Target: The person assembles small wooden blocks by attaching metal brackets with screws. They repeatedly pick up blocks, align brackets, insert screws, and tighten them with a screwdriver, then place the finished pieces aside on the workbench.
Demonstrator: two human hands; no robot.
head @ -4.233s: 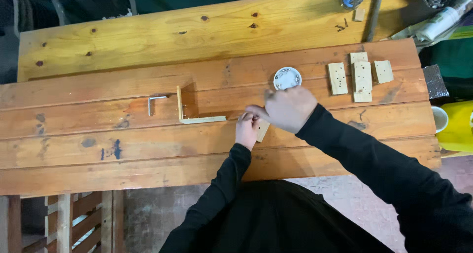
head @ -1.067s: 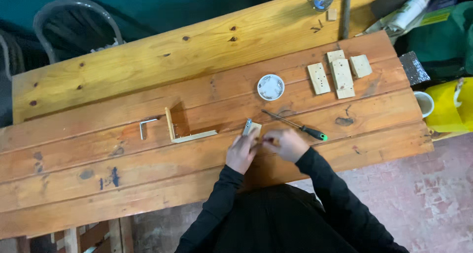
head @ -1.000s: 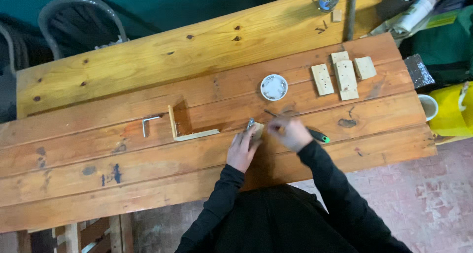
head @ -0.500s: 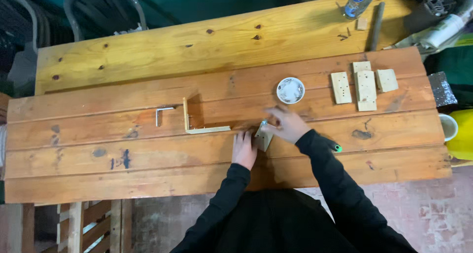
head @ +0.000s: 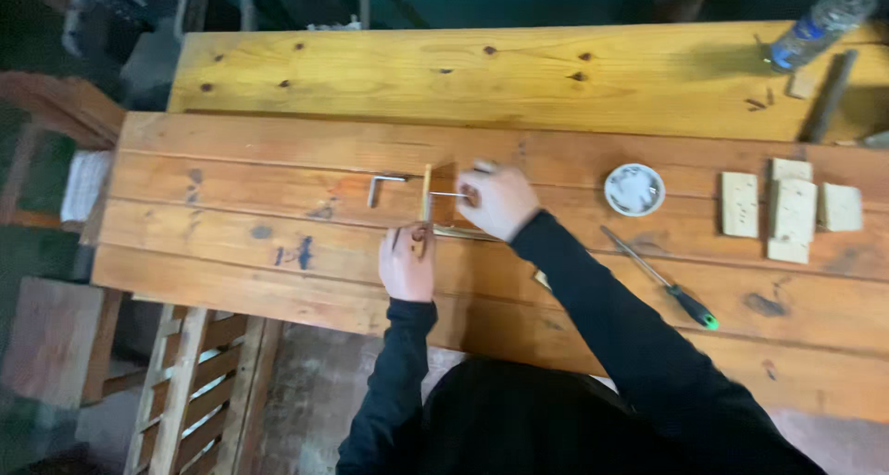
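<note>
From the head view, the left hand (head: 407,264) lies on the wooden surface (head: 278,160) with its fingers curled over the near end of a thin L-shaped wooden frame (head: 427,193). The hand covers that end, so the grip itself is hidden, though the fingers seem to press or pinch the strip. The frame stands on edge near the middle of the surface, one strip running away from the person. Its second strip is mostly covered by the right forearm.

The right hand (head: 500,199) sits just beyond and to the right of the frame, fingers closed narrowly around a small wooden block (head: 444,195) held against the strip. A thin metal pin or screw appears to cross there, but motion blur makes it hard to tell what it is. A bent metal hex key (head: 381,187) lies just left of the frame, apart from both hands.

To the right lie a small round white dish (head: 634,189), a green-handled screwdriver (head: 659,279) and a group of pale wooden blocks (head: 789,209). A clear plastic bottle (head: 822,23) is cut off at the top right corner. A slatted wooden piece (head: 194,382) shows below the surface's edge.
</note>
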